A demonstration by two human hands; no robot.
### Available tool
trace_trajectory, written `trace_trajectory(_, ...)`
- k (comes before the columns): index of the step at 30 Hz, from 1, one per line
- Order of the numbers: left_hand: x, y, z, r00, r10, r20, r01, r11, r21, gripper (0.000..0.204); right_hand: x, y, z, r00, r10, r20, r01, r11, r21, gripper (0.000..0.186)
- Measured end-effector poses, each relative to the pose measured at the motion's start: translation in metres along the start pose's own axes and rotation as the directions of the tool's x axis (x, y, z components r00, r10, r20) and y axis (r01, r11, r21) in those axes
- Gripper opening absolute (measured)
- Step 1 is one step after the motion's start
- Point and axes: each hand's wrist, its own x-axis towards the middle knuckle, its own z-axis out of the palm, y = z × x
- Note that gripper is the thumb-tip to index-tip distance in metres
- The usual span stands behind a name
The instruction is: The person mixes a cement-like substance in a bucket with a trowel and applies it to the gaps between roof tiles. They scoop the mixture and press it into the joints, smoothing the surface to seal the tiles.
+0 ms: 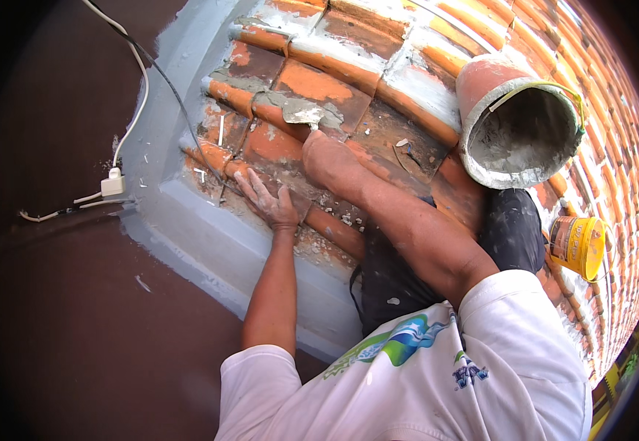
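Note:
My left hand [269, 201] lies flat with fingers spread on the orange clay roof tiles [312, 82], dusted with mortar. Just above it my right hand [325, 156] is closed around the handle of a trowel [306, 113]. The trowel's blade carries grey mortar and rests on a tile ridge, where a strip of wet mortar runs along the joint. The handle itself is hidden inside my fist.
A large bucket [519, 126] with grey mortar inside lies tilted on the tiles at the upper right. A small yellow can [581, 247] sits at the right. A grey coated ledge [209, 242] borders the tiles, and white cables with a plug [113, 184] lie on the dark surface to the left.

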Motion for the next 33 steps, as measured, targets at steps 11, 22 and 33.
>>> trace_trajectory(11, 0.001, 0.000, 0.001, 1.000, -0.014, 0.002, 0.013, 0.999, 0.043, 0.094, -0.132, 0.035, -0.038, 0.986, 0.143, 0.088, -0.155, 0.976, 0.152, 0.035)
trace_trajectory(22, 0.004, 0.023, -0.003, 0.968, -0.240, 0.068, 0.193, 0.894, 0.404, 0.095, -0.376, 0.095, -0.190, 0.887, 0.461, 0.017, -0.460, 0.882, 0.101, 0.032)
trace_trajectory(33, -0.038, 0.313, 0.046, 0.866, 0.427, 0.260, -0.193, 0.766, -0.614, 0.048, -0.240, 0.257, -0.128, 0.890, 0.382, -0.250, -0.366, 0.924, 0.109, 0.041)
